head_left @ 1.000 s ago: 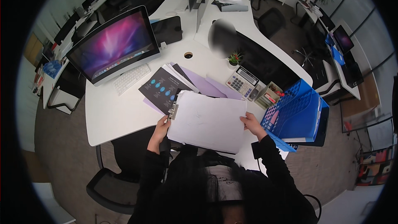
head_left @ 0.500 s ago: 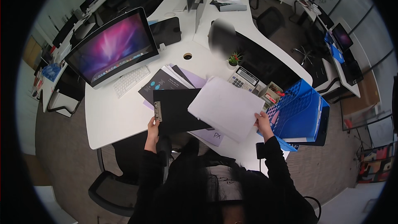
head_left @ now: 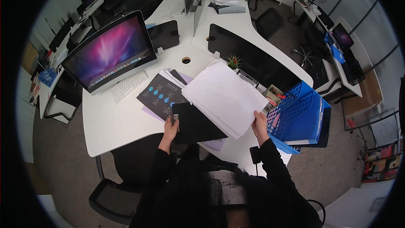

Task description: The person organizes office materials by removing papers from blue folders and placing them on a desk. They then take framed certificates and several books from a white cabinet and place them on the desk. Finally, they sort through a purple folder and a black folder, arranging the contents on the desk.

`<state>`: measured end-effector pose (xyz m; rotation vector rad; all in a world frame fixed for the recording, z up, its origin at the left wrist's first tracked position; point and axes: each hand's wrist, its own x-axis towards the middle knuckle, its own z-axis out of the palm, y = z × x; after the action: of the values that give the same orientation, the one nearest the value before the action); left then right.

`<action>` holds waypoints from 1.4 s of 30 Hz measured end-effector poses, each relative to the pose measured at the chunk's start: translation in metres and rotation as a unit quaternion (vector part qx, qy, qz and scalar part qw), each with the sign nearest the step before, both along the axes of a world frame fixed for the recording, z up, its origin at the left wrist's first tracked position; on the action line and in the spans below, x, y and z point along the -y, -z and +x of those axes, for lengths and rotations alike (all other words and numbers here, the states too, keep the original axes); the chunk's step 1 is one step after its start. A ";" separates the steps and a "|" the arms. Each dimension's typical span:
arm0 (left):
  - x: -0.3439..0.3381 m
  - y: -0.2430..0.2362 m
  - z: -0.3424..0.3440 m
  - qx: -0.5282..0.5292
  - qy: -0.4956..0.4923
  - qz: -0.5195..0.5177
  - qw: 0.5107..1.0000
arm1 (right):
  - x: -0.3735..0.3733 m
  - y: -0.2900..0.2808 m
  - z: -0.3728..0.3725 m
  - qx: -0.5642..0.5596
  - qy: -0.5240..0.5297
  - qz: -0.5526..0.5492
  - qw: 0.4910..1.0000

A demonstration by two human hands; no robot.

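My left hand (head_left: 169, 129) is closed on a black clipboard (head_left: 195, 125) at its metal clip (head_left: 175, 122). In my right hand (head_left: 260, 125) is the right edge of a stack of white paper (head_left: 225, 95), tilted above the desk. The stack overlaps the clipboard and covers much of its upper right part. Beneath and to the left, a dark printed sheet with blue dots (head_left: 158, 95) lies on more papers and a purple folder (head_left: 152, 113). Part of a calculator (head_left: 248, 77) shows behind the stack.
A large monitor (head_left: 112, 50) and white keyboard (head_left: 129, 87) stand on the left of the white desk (head_left: 105, 122). To the right are a pen holder (head_left: 274, 94) and a blue file rack (head_left: 301, 116). A potted plant (head_left: 233, 62) sits by the dark divider (head_left: 257, 55). An office chair (head_left: 114, 194) is lower left.
The clipboard has moved right and tilted, sliding further under the paper stack. The stack has shifted left and turned. More of the dark printed sheet shows. A blur near the divider is gone.
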<state>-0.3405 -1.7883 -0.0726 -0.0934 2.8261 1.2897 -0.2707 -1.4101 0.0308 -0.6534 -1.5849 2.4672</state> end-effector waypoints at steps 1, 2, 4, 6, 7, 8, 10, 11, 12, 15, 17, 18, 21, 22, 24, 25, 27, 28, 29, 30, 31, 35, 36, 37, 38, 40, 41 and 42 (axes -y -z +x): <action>0.003 -0.011 -0.003 0.073 0.039 0.185 0.979 | 0.004 0.010 -0.006 -0.004 -0.004 -0.032 0.999; 0.000 -0.038 -0.003 0.143 0.072 0.258 0.953 | 0.013 0.009 -0.009 0.006 0.003 -0.048 0.999; -0.016 -0.102 0.007 0.275 0.136 0.394 0.867 | 0.037 -0.001 -0.017 0.023 0.014 -0.082 0.996; -0.029 -0.113 0.011 0.300 0.221 0.503 0.780 | 0.050 -0.004 -0.022 0.023 -0.047 -0.092 0.994; -0.037 -0.115 0.011 0.294 0.220 0.513 0.776 | 0.063 -0.017 -0.024 0.029 -0.079 -0.094 0.992; -0.043 -0.116 0.011 0.291 0.180 0.540 0.769 | 0.071 -0.025 -0.025 0.035 -0.110 -0.096 0.989; -0.052 -0.111 0.013 0.209 0.026 0.543 0.813 | 0.075 -0.021 -0.027 0.055 -0.192 -0.089 0.976; -0.049 -0.105 0.011 0.203 0.009 0.535 0.820 | 0.077 -0.025 -0.026 0.070 -0.225 -0.068 0.969; -0.043 -0.098 0.008 0.199 -0.006 0.527 0.826 | 0.078 -0.030 -0.024 0.086 -0.256 -0.047 0.962; -0.025 -0.080 -0.001 0.155 -0.090 0.485 0.856 | 0.071 -0.040 -0.014 0.060 -0.285 -0.016 0.957; -0.016 -0.074 -0.011 0.139 -0.171 0.424 0.878 | 0.055 -0.043 -0.002 0.054 -0.263 0.023 0.963; -0.010 -0.072 -0.018 0.138 -0.221 0.378 0.888 | 0.047 -0.047 0.004 0.047 -0.240 0.043 0.969; 0.012 -0.036 -0.032 0.091 -0.214 0.389 0.891 | 0.025 -0.060 0.022 0.033 -0.163 0.104 0.981; 0.021 -0.024 -0.037 0.090 -0.194 0.407 0.888 | 0.016 -0.064 0.028 0.021 -0.126 0.122 0.984; 0.015 -0.020 -0.043 0.127 -0.160 0.428 0.881 | -0.004 -0.073 0.042 -0.002 -0.050 0.160 0.986; 0.008 -0.029 -0.045 0.168 -0.143 0.428 0.876 | -0.016 -0.077 0.052 -0.017 0.003 0.232 0.972; 0.004 -0.027 -0.047 0.208 -0.186 0.421 0.863 | -0.036 -0.086 0.063 -0.051 0.086 0.366 0.925; 0.007 -0.018 -0.049 0.205 -0.187 0.427 0.861 | -0.044 -0.097 0.067 -0.059 0.129 0.462 0.875; 0.011 -0.011 -0.051 0.202 -0.188 0.433 0.858 | -0.043 -0.122 0.071 -0.035 0.170 0.543 0.822; 0.017 -0.005 -0.053 0.199 -0.189 0.439 0.856 | -0.056 -0.125 0.076 -0.041 0.204 0.627 0.751; 0.015 -0.005 -0.056 0.199 -0.210 0.482 0.827 | -0.059 -0.141 0.084 0.004 0.237 0.671 0.703; 0.009 -0.014 -0.057 0.083 -0.281 0.423 0.857 | -0.093 -0.152 0.110 0.165 0.329 0.765 0.528; 0.009 -0.015 -0.057 0.080 -0.299 0.410 0.858 | -0.097 -0.151 0.116 0.203 0.328 0.724 0.572; 0.001 -0.027 -0.055 0.079 -0.311 0.398 0.859 | -0.103 -0.150 0.124 0.242 0.329 0.679 0.610; -0.002 -0.039 -0.054 0.077 -0.327 0.386 0.859 | -0.113 -0.146 0.131 0.260 0.300 0.675 0.622; -0.003 -0.052 -0.055 0.071 -0.304 0.345 0.885 | -0.132 -0.132 0.140 0.293 0.237 0.662 0.648; -0.004 -0.054 -0.055 0.067 -0.294 0.323 0.897 | -0.136 -0.125 0.141 0.271 0.266 0.673 0.634; -0.002 -0.050 -0.058 0.052 -0.275 0.321 0.905 | -0.141 -0.122 0.144 0.262 0.264 0.670 0.643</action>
<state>-0.3981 -1.7860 -0.0225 -0.9479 2.1971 2.1644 -0.1268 -1.2688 0.1527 -1.2064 -2.2861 0.2673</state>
